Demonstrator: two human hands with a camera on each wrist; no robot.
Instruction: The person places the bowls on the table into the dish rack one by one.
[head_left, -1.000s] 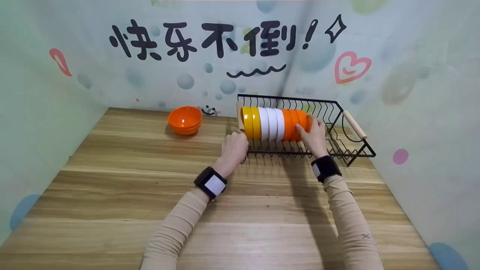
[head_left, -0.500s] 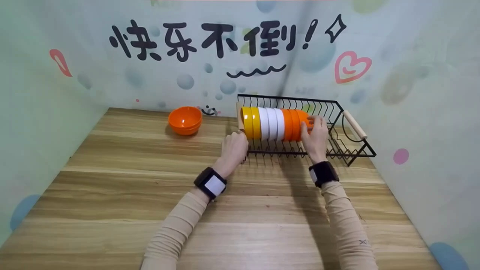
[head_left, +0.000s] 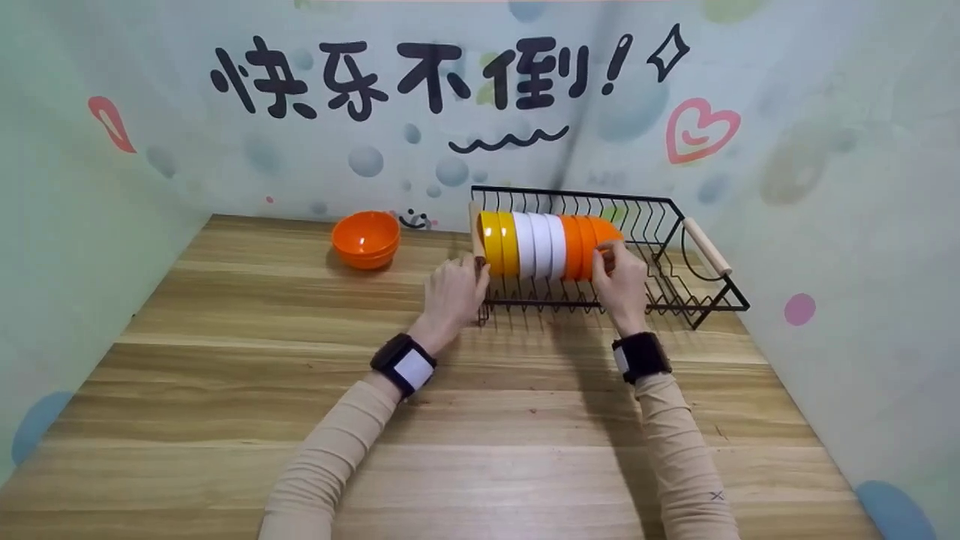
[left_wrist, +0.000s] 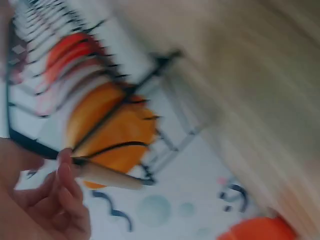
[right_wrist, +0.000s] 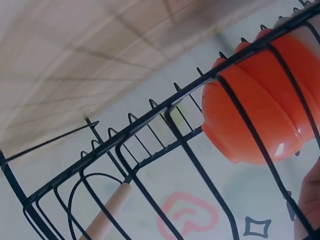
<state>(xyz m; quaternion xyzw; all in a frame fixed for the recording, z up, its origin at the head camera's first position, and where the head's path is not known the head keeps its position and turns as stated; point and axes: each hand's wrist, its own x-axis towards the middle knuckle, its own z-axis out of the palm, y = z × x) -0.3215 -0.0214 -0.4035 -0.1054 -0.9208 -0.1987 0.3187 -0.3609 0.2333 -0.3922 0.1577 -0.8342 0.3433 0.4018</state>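
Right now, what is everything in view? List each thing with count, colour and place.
dish rack: one, black wire with two wooden handles, far right of the table.
racked bowls: a row on edge in the rack's left half; yellow at the left, white in the middle, orange at the right.
loose bowl: orange, upright, far left of the rack; possibly two nested.
table: one, light wood.
backdrop: pale green, black lettering, pink heart.
left hand: at the rack's left wooden handle.
right hand: on the orange end of the row.
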